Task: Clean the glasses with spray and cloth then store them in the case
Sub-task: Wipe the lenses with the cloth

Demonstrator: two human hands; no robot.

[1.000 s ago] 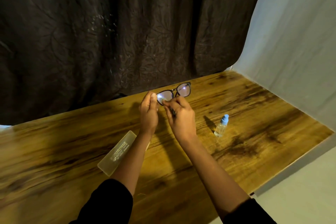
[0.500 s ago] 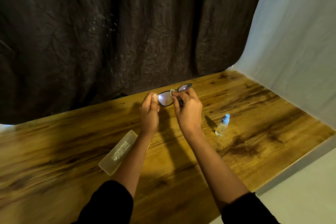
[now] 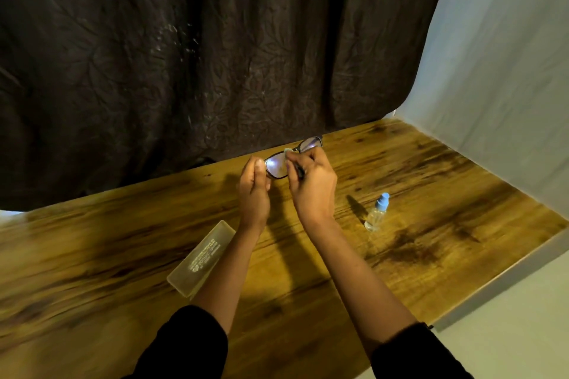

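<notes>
Dark-framed glasses [image 3: 310, 143] are held up above the wooden table [image 3: 431, 194]. My left hand [image 3: 254, 194] grips the left end of the frame. My right hand [image 3: 312, 188] pinches a small pale cloth [image 3: 288, 151] near the bridge, over the left lens [image 3: 276, 165]. A small clear spray bottle [image 3: 376, 213] with a blue cap stands upright on the table to the right of my right hand. A translucent glasses case [image 3: 201, 258] lies closed on the table, partly under my left forearm.
A dark patterned curtain [image 3: 184, 55] hangs behind the table's far edge. A white sheet [image 3: 498, 71] covers the right side. The table's right edge [image 3: 505, 283] runs diagonally at lower right.
My right hand has shifted with the cloth from the left lens' near side up toward the bridge of the glasses. My left hand keeps its hold.
</notes>
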